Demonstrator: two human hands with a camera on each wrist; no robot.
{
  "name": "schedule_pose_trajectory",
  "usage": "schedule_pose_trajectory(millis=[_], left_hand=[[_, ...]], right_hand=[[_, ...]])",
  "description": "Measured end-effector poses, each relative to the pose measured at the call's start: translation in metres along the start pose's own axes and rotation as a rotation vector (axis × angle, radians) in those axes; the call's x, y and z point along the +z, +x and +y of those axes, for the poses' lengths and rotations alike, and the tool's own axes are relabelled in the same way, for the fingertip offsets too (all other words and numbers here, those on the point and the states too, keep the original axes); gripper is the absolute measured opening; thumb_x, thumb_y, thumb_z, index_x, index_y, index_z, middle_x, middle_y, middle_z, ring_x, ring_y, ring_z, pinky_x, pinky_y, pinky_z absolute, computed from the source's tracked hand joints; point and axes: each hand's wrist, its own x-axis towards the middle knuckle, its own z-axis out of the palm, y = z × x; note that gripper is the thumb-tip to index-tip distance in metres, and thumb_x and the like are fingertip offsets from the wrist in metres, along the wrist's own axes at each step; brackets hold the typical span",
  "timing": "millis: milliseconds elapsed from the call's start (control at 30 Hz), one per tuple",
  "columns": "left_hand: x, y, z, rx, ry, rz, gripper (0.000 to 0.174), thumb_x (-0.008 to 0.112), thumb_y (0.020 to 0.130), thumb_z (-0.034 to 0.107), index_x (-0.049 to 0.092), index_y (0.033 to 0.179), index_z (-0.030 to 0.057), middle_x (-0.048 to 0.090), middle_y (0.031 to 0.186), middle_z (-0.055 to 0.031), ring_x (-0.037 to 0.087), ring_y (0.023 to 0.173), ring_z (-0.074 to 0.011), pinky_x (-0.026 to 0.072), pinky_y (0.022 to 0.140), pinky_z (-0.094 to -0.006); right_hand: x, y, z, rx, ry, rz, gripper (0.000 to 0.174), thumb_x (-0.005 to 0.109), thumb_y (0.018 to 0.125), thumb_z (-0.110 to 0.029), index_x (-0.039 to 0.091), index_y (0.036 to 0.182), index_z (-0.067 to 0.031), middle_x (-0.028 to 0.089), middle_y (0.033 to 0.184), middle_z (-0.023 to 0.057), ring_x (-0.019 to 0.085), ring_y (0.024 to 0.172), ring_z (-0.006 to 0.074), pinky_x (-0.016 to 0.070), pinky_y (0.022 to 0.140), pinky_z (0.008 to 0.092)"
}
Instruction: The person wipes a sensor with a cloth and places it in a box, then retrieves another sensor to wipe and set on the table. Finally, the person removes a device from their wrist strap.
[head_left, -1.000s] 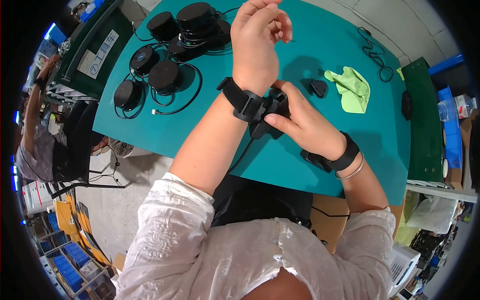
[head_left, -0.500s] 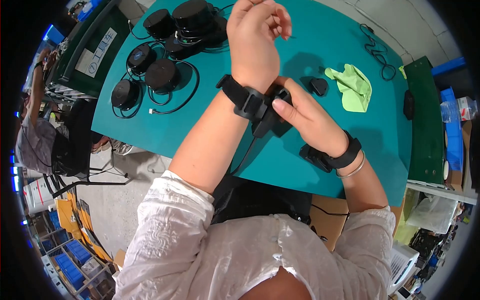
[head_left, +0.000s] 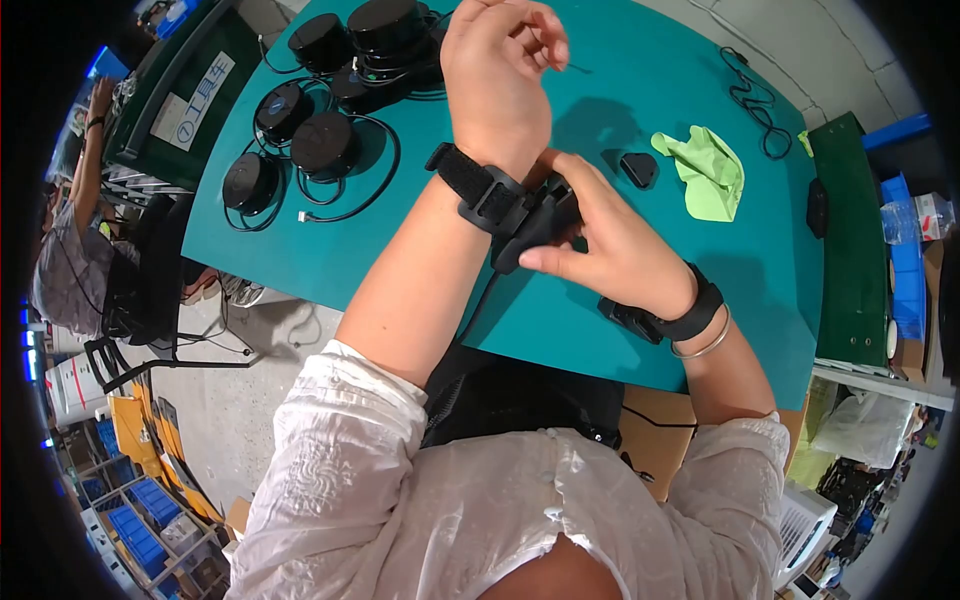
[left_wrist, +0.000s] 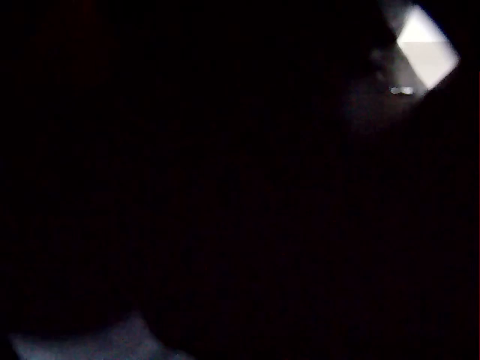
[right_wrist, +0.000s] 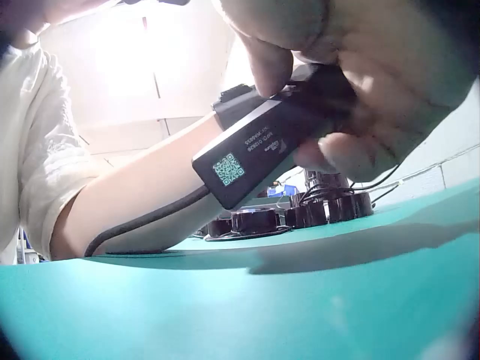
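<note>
The left hand point(head_left: 500, 85) is raised above the table, palm turned up, its fingers loosely bent with nothing in them. A black strap point(head_left: 490, 200) circles that wrist and bears a black device point(head_left: 540, 222). Fingers and thumb of the right hand point(head_left: 625, 245) grip this device from its right side. In the right wrist view the right hand point(right_wrist: 390, 82) pinches the black device point(right_wrist: 251, 150), which shows a square code and trails a cable point(right_wrist: 142, 221). The left wrist view is almost wholly dark.
Black round units point(head_left: 325, 145) with cables stand on the green table point(head_left: 640, 340) at the left. A small black piece point(head_left: 638, 170), a green cloth point(head_left: 710, 175) and a coiled cable point(head_left: 750, 105) lie to the right. Another person's arm point(head_left: 92, 150) shows far left.
The left hand has shifted slightly to the left. The right thumb has moved from the device's upper part down to its lower end, and the device has turned a little.
</note>
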Motion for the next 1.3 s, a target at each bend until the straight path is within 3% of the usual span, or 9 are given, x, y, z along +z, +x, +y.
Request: schedule_pose_trajectory(millis=[67, 167, 267, 500, 567, 900, 967, 1167, 1300], left_hand=[[0.001, 0.001, 0.002, 0.025, -0.022, 0.003, 0.022, 0.05, 0.091, 0.011, 0.048, 0.11, 0.0003, 0.055, 0.077, -0.0072, 0.052, 0.067, -0.0153, 0.0432, 0.06, -0.0259], [0.002, 0.002, 0.003, 0.039, -0.045, -0.004, 0.024, 0.051, 0.091, 0.012, 0.048, 0.111, 0.0001, 0.055, 0.077, -0.0071, 0.052, 0.067, -0.0152, 0.0435, 0.06, -0.0256], [0.008, 0.002, 0.008, 0.051, -0.033, -0.015, 0.025, 0.052, 0.091, 0.013, 0.047, 0.112, -0.0001, 0.055, 0.078, -0.0074, 0.053, 0.067, -0.0153, 0.0438, 0.059, -0.0252], [0.01, 0.002, 0.011, 0.119, -0.011, -0.11, 0.03, 0.05, 0.09, 0.013, 0.046, 0.115, -0.0014, 0.057, 0.078, -0.0089, 0.053, 0.064, -0.0158, 0.0434, 0.057, -0.0244], [0.011, 0.0, 0.013, 0.112, 0.017, -0.111, 0.031, 0.05, 0.089, 0.014, 0.045, 0.116, -0.0016, 0.057, 0.078, -0.0088, 0.053, 0.064, -0.0157, 0.0432, 0.057, -0.0242], [0.013, -0.007, 0.016, 0.088, 0.098, -0.147, 0.034, 0.049, 0.088, 0.016, 0.043, 0.117, -0.001, 0.057, 0.078, -0.0084, 0.052, 0.065, -0.0152, 0.0408, 0.057, -0.024], [0.007, -0.002, 0.014, 0.098, 0.076, -0.165, 0.033, 0.049, 0.088, 0.016, 0.044, 0.116, -0.0009, 0.057, 0.078, -0.0085, 0.052, 0.064, -0.0153, 0.041, 0.057, -0.0242], [0.0, 0.006, 0.013, 0.118, -0.005, -0.104, 0.031, 0.049, 0.087, 0.014, 0.044, 0.114, -0.0011, 0.057, 0.076, -0.009, 0.052, 0.062, -0.0161, 0.0416, 0.056, -0.0251], [-0.003, 0.018, 0.017, 0.17, -0.034, -0.038, 0.031, 0.05, 0.086, 0.012, 0.044, 0.114, -0.0015, 0.057, 0.074, -0.0095, 0.051, 0.059, -0.017, 0.0415, 0.055, -0.0266]], right_hand=[[-0.005, 0.002, -0.014, 0.282, 0.185, -0.119, 0.073, 0.078, 0.078, -0.022, 0.038, 0.133, 0.0047, 0.051, 0.115, 0.0176, 0.06, 0.09, 0.0213, 0.0495, 0.077, 0.0307], [-0.004, 0.005, -0.011, 0.328, 0.242, -0.137, 0.078, 0.081, 0.074, -0.01, 0.034, 0.136, 0.0041, 0.051, 0.118, 0.0125, 0.06, 0.094, 0.016, 0.053, 0.074, 0.0281], [-0.005, 0.005, -0.014, 0.303, 0.343, -0.122, 0.072, 0.081, 0.074, -0.01, 0.038, 0.13, 0.0043, 0.053, 0.113, 0.0139, 0.06, 0.081, 0.0155, 0.0521, 0.07, 0.0277], [-0.004, 0.003, -0.01, 0.273, 0.345, -0.172, 0.069, 0.079, 0.076, -0.01, 0.037, 0.129, 0.0048, 0.049, 0.12, 0.0158, 0.059, 0.085, 0.0158, 0.0531, 0.071, 0.0279], [-0.004, 0.002, -0.006, 0.213, 0.309, -0.188, 0.071, 0.078, 0.079, -0.013, 0.035, 0.133, 0.0034, 0.05, 0.118, 0.0108, 0.056, 0.087, 0.0124, 0.0494, 0.07, 0.0251], [-0.002, 0.001, -0.004, 0.052, 0.083, -0.26, 0.065, 0.074, 0.083, -0.019, 0.036, 0.131, 0.0041, 0.047, 0.124, 0.0129, 0.054, 0.082, 0.0161, 0.0484, 0.071, 0.0267], [-0.002, 0.002, -0.009, 0.06, 0.057, -0.229, 0.062, 0.073, 0.081, -0.015, 0.036, 0.127, 0.005, 0.045, 0.126, 0.0205, 0.055, 0.092, 0.0296, 0.0485, 0.082, 0.0361], [-0.003, 0.005, -0.02, 0.247, 0.146, -0.241, 0.075, 0.078, 0.077, -0.015, 0.032, 0.133, 0.0027, 0.044, 0.127, 0.0194, 0.06, 0.094, 0.0291, 0.0509, 0.077, 0.0323], [0.008, 0.001, -0.005, 0.168, 0.267, -0.139, 0.079, 0.08, 0.075, -0.017, 0.031, 0.135, 0.0027, 0.043, 0.131, 0.0179, 0.06, 0.091, 0.0261, 0.0508, 0.077, 0.0316]])
